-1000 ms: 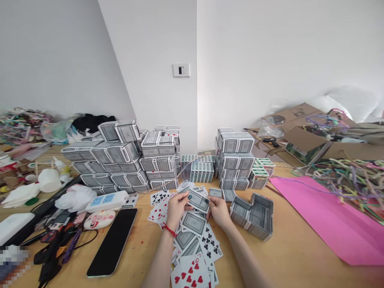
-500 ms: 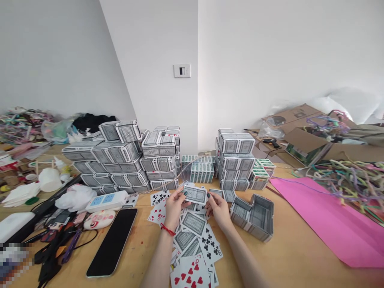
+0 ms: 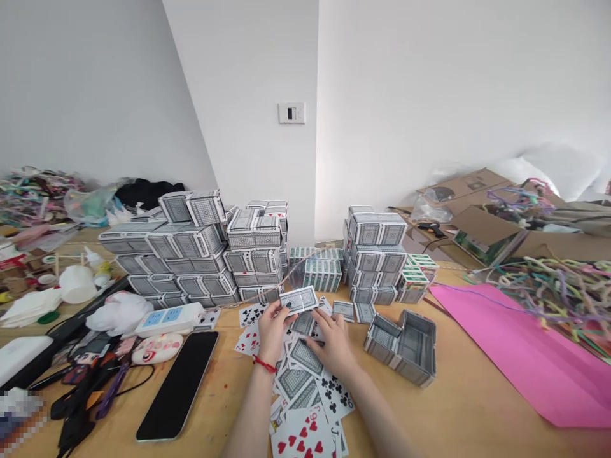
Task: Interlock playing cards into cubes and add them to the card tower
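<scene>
My left hand [image 3: 273, 326] pinches a small stack of cards [image 3: 298, 299] by its near edge, backs up, lifted just above the table [image 3: 477, 407] and tilted a little. A red string sits on that wrist. My right hand [image 3: 334, 343] lies flat, fingers loosely spread, on the loose cards [image 3: 305, 375] scattered in front of me; its fingertips press on a face-down card, and I cannot tell whether any card is caught between them.

To do this gathering well, I judge that I should drag one card at a time with the right fingertips until an edge lifts, then feed it squarely under the left thumb, keeping the backs all one way. The pile mixes face-up and face-down cards, so each face-up one wants a flip first. A light pinch on the left would keep the stack from fanning.

Just right of the hands stands an open card box [image 3: 403, 343], made of card-backed panels, apart from the loose cards. Behind them rise two walls of stacked decks [image 3: 200, 254], with more decks [image 3: 377, 254] to the right. To the left lie a dark phone [image 3: 179, 385] and a white power strip [image 3: 169, 318]. A pink sheet [image 3: 515, 350] covers the right side, with coloured strips [image 3: 558, 286] heaped beyond it.
</scene>
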Demonstrator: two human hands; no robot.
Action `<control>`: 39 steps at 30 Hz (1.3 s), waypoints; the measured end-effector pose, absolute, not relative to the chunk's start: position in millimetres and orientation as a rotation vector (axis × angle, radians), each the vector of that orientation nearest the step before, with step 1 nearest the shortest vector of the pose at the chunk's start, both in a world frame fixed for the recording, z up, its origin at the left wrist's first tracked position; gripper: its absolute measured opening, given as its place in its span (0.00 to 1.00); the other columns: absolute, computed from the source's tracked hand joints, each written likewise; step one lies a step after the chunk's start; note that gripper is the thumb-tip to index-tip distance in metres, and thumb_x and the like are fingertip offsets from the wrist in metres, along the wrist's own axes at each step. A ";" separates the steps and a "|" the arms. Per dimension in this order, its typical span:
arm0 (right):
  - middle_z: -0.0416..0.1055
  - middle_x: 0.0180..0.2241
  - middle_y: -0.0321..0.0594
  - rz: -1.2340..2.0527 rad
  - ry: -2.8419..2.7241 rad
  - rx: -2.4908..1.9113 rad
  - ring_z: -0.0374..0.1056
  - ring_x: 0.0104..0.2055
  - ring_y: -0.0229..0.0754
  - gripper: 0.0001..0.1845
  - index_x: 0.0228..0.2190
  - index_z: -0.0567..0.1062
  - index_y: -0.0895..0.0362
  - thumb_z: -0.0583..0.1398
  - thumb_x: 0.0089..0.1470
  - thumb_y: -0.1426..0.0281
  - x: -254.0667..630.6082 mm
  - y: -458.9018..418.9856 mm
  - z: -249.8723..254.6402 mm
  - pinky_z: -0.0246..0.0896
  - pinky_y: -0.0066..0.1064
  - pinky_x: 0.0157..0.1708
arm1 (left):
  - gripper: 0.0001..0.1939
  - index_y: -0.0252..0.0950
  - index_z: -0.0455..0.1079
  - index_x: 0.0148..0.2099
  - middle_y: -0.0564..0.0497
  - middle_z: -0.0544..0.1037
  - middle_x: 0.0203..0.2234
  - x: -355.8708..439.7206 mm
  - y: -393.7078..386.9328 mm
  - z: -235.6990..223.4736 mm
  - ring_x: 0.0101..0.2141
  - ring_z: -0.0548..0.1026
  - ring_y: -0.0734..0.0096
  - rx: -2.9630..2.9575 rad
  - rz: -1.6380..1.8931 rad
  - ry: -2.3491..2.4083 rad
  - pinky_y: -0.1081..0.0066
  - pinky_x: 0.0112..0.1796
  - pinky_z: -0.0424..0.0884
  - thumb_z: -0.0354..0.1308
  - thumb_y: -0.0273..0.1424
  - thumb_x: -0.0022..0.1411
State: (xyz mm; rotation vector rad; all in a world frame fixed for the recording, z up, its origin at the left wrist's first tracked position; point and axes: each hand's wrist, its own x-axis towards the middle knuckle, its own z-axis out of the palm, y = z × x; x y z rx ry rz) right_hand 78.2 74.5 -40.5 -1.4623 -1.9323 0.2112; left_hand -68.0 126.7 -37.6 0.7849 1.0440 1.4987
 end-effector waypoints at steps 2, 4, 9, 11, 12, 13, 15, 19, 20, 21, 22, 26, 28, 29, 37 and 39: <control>0.67 0.48 0.40 0.213 -1.961 -1.492 0.60 0.42 0.50 0.23 0.48 0.66 0.51 0.58 0.48 0.65 75.8 73.8 -41.9 0.53 0.42 0.43 | 0.12 0.31 0.72 0.35 0.50 0.73 0.30 -67.8 126.6 -37.2 0.29 0.72 0.74 0.776 1.501 1.050 0.70 0.32 0.74 0.60 0.26 0.44; 0.68 0.46 0.40 0.233 -1.943 -1.517 0.60 0.42 0.50 0.22 0.47 0.66 0.51 0.58 0.48 0.66 75.5 74.9 -44.4 0.52 0.42 0.43 | 0.11 0.31 0.72 0.34 0.50 0.73 0.30 -67.2 126.4 -36.6 0.28 0.72 0.74 0.767 1.503 1.057 0.70 0.31 0.74 0.61 0.26 0.43; 0.69 0.42 0.44 0.335 -1.781 -1.499 0.60 0.44 0.51 0.24 0.47 0.66 0.55 0.59 0.45 0.68 79.6 80.6 -49.7 0.55 0.42 0.43 | 0.11 0.31 0.72 0.34 0.50 0.73 0.29 -66.0 126.1 -36.7 0.27 0.72 0.74 0.762 1.500 1.055 0.71 0.30 0.73 0.61 0.26 0.43; 0.68 0.41 0.43 0.376 -1.701 -1.463 0.60 0.45 0.50 0.24 0.46 0.65 0.55 0.59 0.43 0.70 81.7 83.1 -51.9 0.56 0.42 0.43 | 0.11 0.32 0.71 0.34 0.50 0.73 0.30 -67.1 126.9 -37.3 0.28 0.72 0.74 0.749 1.508 1.034 0.71 0.30 0.73 0.61 0.26 0.43; 0.67 0.41 0.43 0.398 -1.655 -1.445 0.61 0.44 0.49 0.25 0.46 0.65 0.55 0.59 0.43 0.71 82.7 84.4 -53.2 0.58 0.41 0.43 | 0.11 0.32 0.71 0.34 0.50 0.73 0.31 -68.2 127.4 -37.6 0.28 0.72 0.74 0.736 1.513 1.016 0.71 0.31 0.73 0.61 0.26 0.43; 0.66 0.41 0.43 0.424 -1.605 -1.430 0.62 0.41 0.47 0.25 0.46 0.65 0.55 0.58 0.42 0.72 83.7 85.8 -54.8 0.59 0.40 0.41 | 0.11 0.32 0.71 0.34 0.50 0.74 0.31 -69.4 128.0 -37.8 0.29 0.72 0.74 0.717 1.520 0.999 0.71 0.31 0.73 0.61 0.26 0.43; 0.64 0.41 0.44 0.472 -1.492 -1.404 0.64 0.35 0.43 0.26 0.46 0.64 0.56 0.57 0.41 0.75 85.4 88.6 -58.2 0.62 0.37 0.37 | 0.12 0.33 0.71 0.34 0.50 0.74 0.33 -72.2 129.2 -38.0 0.30 0.72 0.74 0.671 1.539 0.972 0.70 0.33 0.73 0.61 0.25 0.43; 0.61 0.40 0.43 0.533 -1.278 -1.382 0.62 0.28 0.38 0.28 0.46 0.65 0.56 0.57 0.39 0.77 88.8 92.9 -63.1 0.65 0.33 0.31 | 0.13 0.33 0.71 0.36 0.51 0.74 0.33 -75.7 130.1 -37.7 0.30 0.72 0.75 0.626 1.563 0.975 0.70 0.33 0.73 0.61 0.24 0.43; 0.60 0.39 0.43 0.542 -1.240 -1.382 0.62 0.27 0.37 0.27 0.45 0.66 0.57 0.57 0.39 0.77 89.7 93.6 -63.4 0.65 0.32 0.31 | 0.14 0.33 0.71 0.36 0.51 0.74 0.32 -75.9 130.0 -37.7 0.30 0.72 0.75 0.630 1.561 0.981 0.70 0.32 0.74 0.61 0.24 0.42; 0.60 0.38 0.42 0.551 -1.208 -1.381 0.62 0.26 0.37 0.26 0.44 0.67 0.57 0.57 0.39 0.76 90.6 94.1 -63.5 0.65 0.32 0.30 | 0.14 0.33 0.71 0.36 0.51 0.74 0.31 -75.8 129.9 -37.7 0.30 0.72 0.75 0.637 1.556 0.989 0.70 0.32 0.74 0.61 0.24 0.42; 0.60 0.36 0.41 0.559 -1.180 -1.380 0.62 0.26 0.37 0.24 0.43 0.69 0.57 0.57 0.39 0.76 91.5 94.6 -63.4 0.65 0.32 0.30 | 0.14 0.33 0.71 0.36 0.52 0.74 0.31 -75.6 129.7 -37.8 0.29 0.72 0.75 0.648 1.549 0.997 0.70 0.32 0.74 0.61 0.24 0.42; 0.65 0.31 0.41 0.638 -1.126 -1.345 0.65 0.28 0.40 0.14 0.35 0.74 0.59 0.58 0.41 0.71 94.3 96.3 -63.2 0.64 0.34 0.33 | 0.13 0.33 0.71 0.35 0.52 0.74 0.30 -74.2 129.1 -37.5 0.27 0.72 0.76 0.679 1.542 1.024 0.71 0.31 0.74 0.61 0.25 0.42; 0.68 0.29 0.41 0.731 -1.069 -1.308 0.67 0.31 0.43 0.11 0.30 0.74 0.59 0.59 0.41 0.68 95.0 97.2 -63.2 0.65 0.35 0.34 | 0.13 0.33 0.71 0.35 0.52 0.74 0.29 -73.8 129.0 -37.1 0.26 0.72 0.77 0.676 1.544 1.030 0.71 0.30 0.74 0.61 0.25 0.42; 0.69 0.29 0.41 0.790 -1.020 -1.284 0.68 0.31 0.44 0.11 0.29 0.74 0.59 0.59 0.41 0.66 95.2 97.7 -63.0 0.65 0.36 0.34 | 0.13 0.33 0.71 0.35 0.52 0.74 0.29 -73.8 129.1 -36.8 0.25 0.72 0.77 0.671 1.543 1.033 0.71 0.30 0.74 0.61 0.25 0.42; 0.75 0.31 0.42 1.087 -0.666 -1.026 0.72 0.33 0.45 0.20 0.32 0.68 0.57 0.64 0.37 0.60 97.9 97.8 -54.5 0.68 0.38 0.37 | 0.14 0.32 0.71 0.36 0.52 0.74 0.29 -74.4 130.0 -38.7 0.26 0.72 0.77 0.678 1.511 1.018 0.70 0.30 0.74 0.61 0.25 0.42; 0.75 0.30 0.41 1.131 -0.667 -1.007 0.73 0.32 0.46 0.20 0.32 0.68 0.58 0.65 0.36 0.61 98.0 97.4 -52.9 0.68 0.39 0.37 | 0.14 0.32 0.70 0.36 0.52 0.74 0.28 -74.3 129.8 -39.7 0.26 0.72 0.76 0.680 1.507 1.017 0.70 0.31 0.74 0.62 0.25 0.42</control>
